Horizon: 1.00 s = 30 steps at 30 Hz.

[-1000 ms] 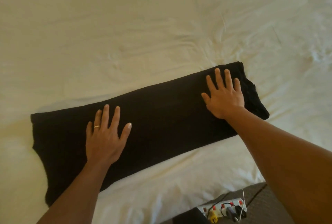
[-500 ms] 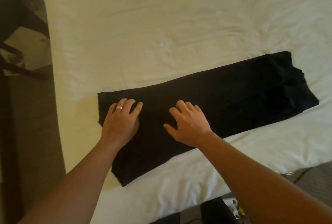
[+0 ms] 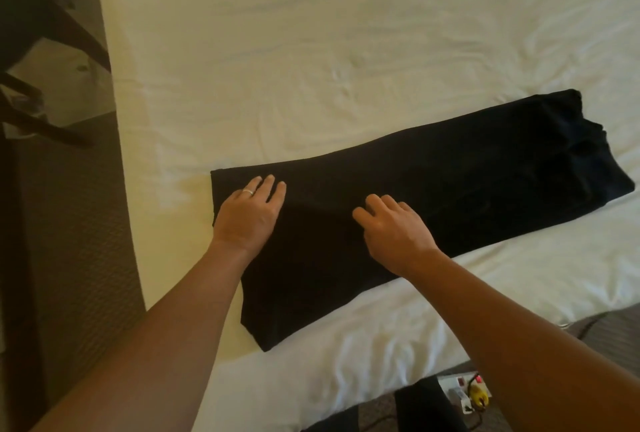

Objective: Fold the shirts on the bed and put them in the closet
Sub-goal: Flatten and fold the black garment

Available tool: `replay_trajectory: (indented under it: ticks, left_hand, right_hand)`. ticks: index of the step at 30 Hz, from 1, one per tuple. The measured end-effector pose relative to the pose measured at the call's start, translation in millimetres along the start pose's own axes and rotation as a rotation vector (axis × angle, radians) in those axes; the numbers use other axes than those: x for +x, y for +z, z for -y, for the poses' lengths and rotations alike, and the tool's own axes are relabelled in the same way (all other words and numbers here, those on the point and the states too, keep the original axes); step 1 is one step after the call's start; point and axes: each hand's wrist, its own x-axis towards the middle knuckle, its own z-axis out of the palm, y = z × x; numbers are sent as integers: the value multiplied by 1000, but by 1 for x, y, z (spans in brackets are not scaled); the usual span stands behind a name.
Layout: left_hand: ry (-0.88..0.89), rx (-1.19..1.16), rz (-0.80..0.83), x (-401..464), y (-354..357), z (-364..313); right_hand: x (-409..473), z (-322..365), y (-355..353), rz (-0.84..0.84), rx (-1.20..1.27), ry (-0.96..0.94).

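- A black shirt (image 3: 433,210), folded into a long strip, lies across the white bed (image 3: 311,50) near its front edge.
- The left hand (image 3: 247,215) rests flat, fingers straight, on the strip's left end.
- The right hand (image 3: 393,229) presses the middle, fingers loosely bent, gripping nothing.

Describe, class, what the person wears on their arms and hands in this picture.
Both forearms are bare, with no sleeves in view. The left hand wears a thin, pale metal ring on one finger. The right hand shows no ring, watch or glove.
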Motion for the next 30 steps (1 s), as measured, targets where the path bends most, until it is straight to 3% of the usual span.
replay_trajectory:
  ticks: [4, 7, 9, 11, 13, 15, 20, 23, 25, 28, 30]
  left_hand:
    - [-53, -68, 27, -4, 4, -1]
    - [-166, -186, 63, 0, -8, -8]
    - [-284, -269, 85, 7, -24, -24]
    - [-354, -292, 9, 15, -38, -48]
    - [-340, -312, -99, 22, -46, -76]
    - [-287, -364, -96, 32, -51, -108]
    - [-379, -416, 158, 51, -37, -173]
    - [-353, -317, 162, 45, -15, -174]
    - [-350, -275, 168, 45, -11, -171]
    - [-413, -256, 166, 55, -21, -181]
    - [-456, -273, 118, 66, -31, -196]
  right_hand:
    - [5, -1, -5, 33, -25, 2]
    - [2, -12, -3, 97, 199, 36]
    - [2, -20, -7, 64, 359, 61]
    - [1, -32, -15, -20, 477, 90]
    - [-1, -48, -20, -120, 421, 92]
    - [-4, -71, -22, -176, 299, 130]
    - [-15, -146, -18, -51, 97, 323]
    - [-33, -198, -9, 23, 78, 424]
    - [-45, -228, -7, 23, 107, 378]
    - [-57, -264, -15, -121, 222, 348]
    - [-60, -286, -22, -238, 275, 540]
